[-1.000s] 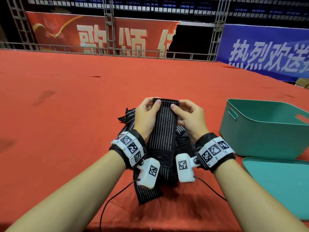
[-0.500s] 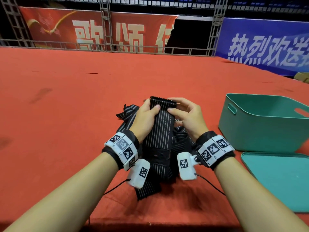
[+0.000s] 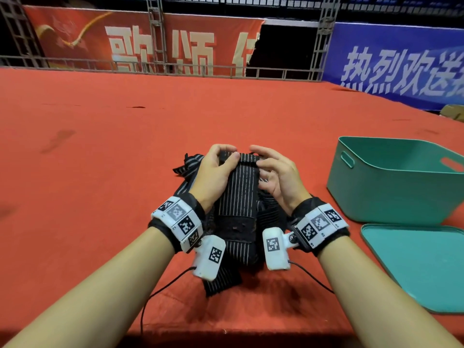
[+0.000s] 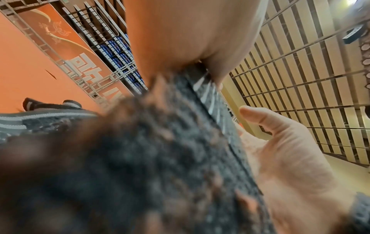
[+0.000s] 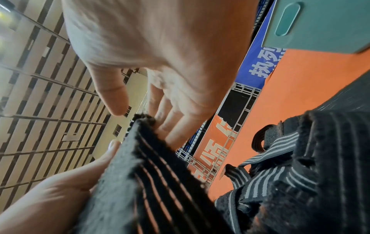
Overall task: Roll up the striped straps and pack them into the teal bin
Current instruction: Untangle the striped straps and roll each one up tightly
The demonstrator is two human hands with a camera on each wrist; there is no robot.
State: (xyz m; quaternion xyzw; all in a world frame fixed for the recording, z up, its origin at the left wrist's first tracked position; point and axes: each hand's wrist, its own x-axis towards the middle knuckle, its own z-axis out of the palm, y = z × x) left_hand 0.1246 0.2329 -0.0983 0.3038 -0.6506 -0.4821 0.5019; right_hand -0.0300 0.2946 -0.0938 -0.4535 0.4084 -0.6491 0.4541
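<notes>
Grip: my left hand (image 3: 216, 172) pinches the far end of the strap (image 3: 238, 197), thumb on top, fingers curled over its rolled edge. My right hand (image 3: 278, 177) rests against the same end, fingers relaxed and spread, clamping nothing. Strap: lies lengthwise between my wrists, atop a heap of straps (image 3: 187, 167) on the red table (image 3: 100, 151). Bin (image 3: 391, 187): right, well apart. Lid (image 3: 421, 267): flat, nearer me.

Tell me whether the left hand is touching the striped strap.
Touching. In the head view the left hand curls over the far end of the striped strap, thumb pressed on top; the right wrist view shows its fingers against the strap's edge.
</notes>
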